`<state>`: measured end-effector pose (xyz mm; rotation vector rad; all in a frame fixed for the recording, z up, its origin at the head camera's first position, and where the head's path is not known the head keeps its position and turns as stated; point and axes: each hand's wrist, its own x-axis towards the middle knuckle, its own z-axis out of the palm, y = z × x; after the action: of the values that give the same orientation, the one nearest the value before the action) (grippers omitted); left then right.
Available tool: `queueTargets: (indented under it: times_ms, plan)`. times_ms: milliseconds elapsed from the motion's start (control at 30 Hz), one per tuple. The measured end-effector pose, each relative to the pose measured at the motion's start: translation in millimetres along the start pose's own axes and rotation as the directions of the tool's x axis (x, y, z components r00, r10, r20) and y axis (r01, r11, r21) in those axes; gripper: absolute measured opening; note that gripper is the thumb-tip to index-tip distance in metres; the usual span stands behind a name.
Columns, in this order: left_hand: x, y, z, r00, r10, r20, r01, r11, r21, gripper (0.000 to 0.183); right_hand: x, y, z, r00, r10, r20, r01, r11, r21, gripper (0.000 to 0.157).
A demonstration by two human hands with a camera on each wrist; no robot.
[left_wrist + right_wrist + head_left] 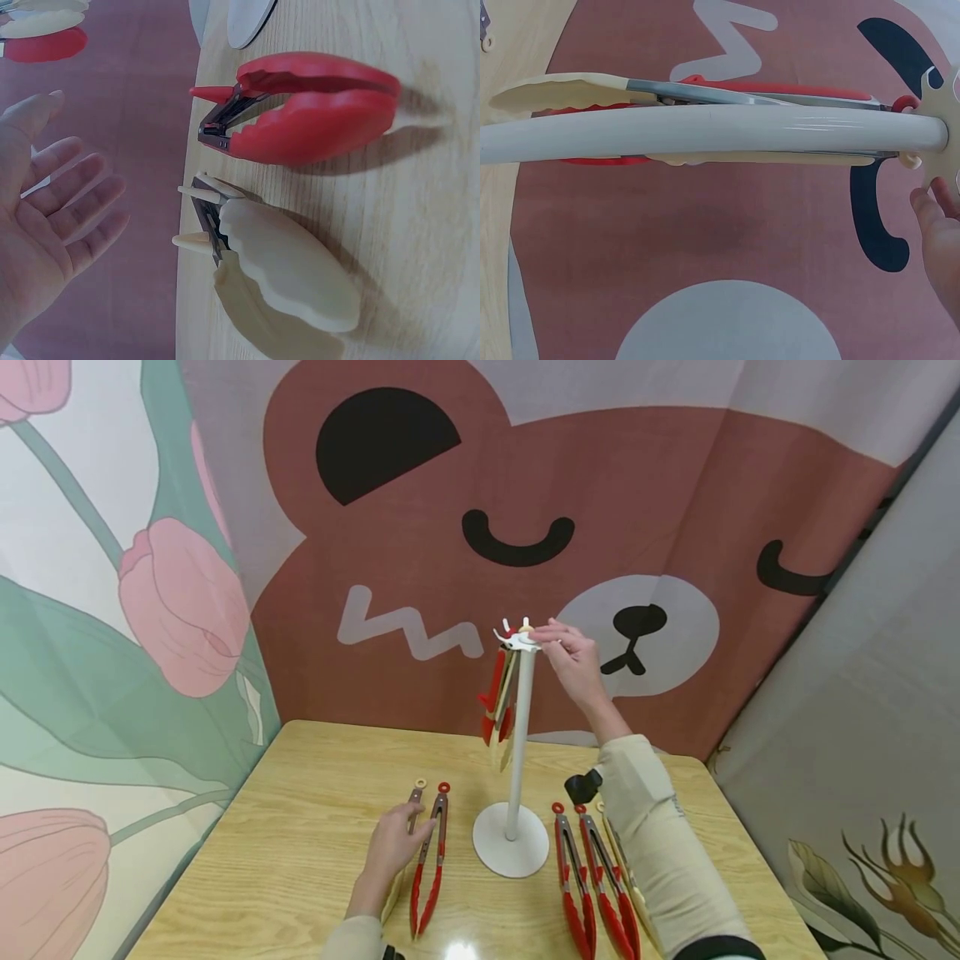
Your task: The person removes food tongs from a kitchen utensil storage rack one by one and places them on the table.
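Note:
My right hand [573,664] is at the hooked top [519,642] of a white stand, fingers extended and fingertips at its rim. In the right wrist view, the fingertips [924,202] meet the disc's edge beside the white pole [780,129]. Red tongs [497,681] and cream tongs [562,91] hang from the hooks, partly hidden by the pole. Low over the table's left side, my left hand [392,847] has its fingers spread and holds nothing in the left wrist view. Close to it lie cream tongs [289,262] and red tongs [322,127].
Right of the stand's round base [495,852] lie two red tongs [574,920] and cream tongs [624,870], partly covered by my right sleeve [660,827]. Behind the wooden table [315,760] hangs a bear-print curtain [390,552].

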<state>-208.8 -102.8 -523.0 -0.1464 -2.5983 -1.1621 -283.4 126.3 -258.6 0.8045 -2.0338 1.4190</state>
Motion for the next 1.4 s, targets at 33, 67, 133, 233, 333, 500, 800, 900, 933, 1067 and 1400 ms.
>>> queueTargets:
  times_ms: [33,67,133,233,333,500,800,900,933,1067,1400]
  plan:
    - [-0.2,0.4,-0.2,1.000,-0.005,0.004,0.005,1.000,0.000,0.032,0,0,-0.3,1.000,0.007,0.002,-0.007,1.000,0.001,0.022]
    - [-0.5,0.8,-0.3,1.000,-0.008,0.008,0.008,1.000,-0.001,0.031,0,-1,-0.6,1.000,0.013,0.004,-0.013,1.000,0.003,0.022]
    - [-0.8,1.6,-0.4,1.000,-0.012,0.015,0.012,1.000,0.001,0.030,0,-1,-1.2,1.000,0.020,0.009,-0.020,1.000,0.007,0.023]
    - [-0.8,2.2,-0.4,1.000,-0.011,0.016,0.011,1.000,0.005,0.029,0,-2,-2.0,1.000,0.018,0.016,-0.018,1.000,0.017,0.023]
    - [-0.9,2.7,-0.2,1.000,-0.012,0.013,0.012,1.000,-0.001,0.028,0,-1,-2.8,1.000,0.011,0.022,-0.012,1.000,0.024,0.023]
    - [-1.7,2.9,0.4,1.000,-0.007,0.013,0.007,1.000,-0.011,0.026,0,0,-4.1,0.999,0.012,0.040,-0.013,0.999,0.039,0.024]
    - [-1.9,2.0,0.9,1.000,0.000,0.023,0.000,1.000,-0.017,0.026,0,3,-6.7,0.997,0.005,0.074,-0.012,0.995,0.101,0.026]
    - [-1.6,1.8,1.4,1.000,-0.007,0.024,0.008,1.000,-0.018,0.026,0,3,-7.1,0.997,0.000,0.081,-0.009,0.993,0.116,0.027]
    - [-1.7,1.8,1.4,1.000,-0.001,0.025,0.001,1.000,-0.016,0.026,0,3,-7.3,0.996,-0.002,0.084,-0.009,0.992,0.123,0.027]
    - [-2.0,2.0,2.1,0.999,0.000,0.033,0.001,1.000,-0.020,0.026,0,5,-8.1,0.995,-0.013,0.095,-0.001,0.989,0.146,0.027]
    - [-2.9,0.9,4.2,0.999,0.017,0.032,-0.017,1.000,-0.013,0.024,3,33,-11.0,0.995,-0.016,0.097,-0.008,0.971,0.241,0.028]
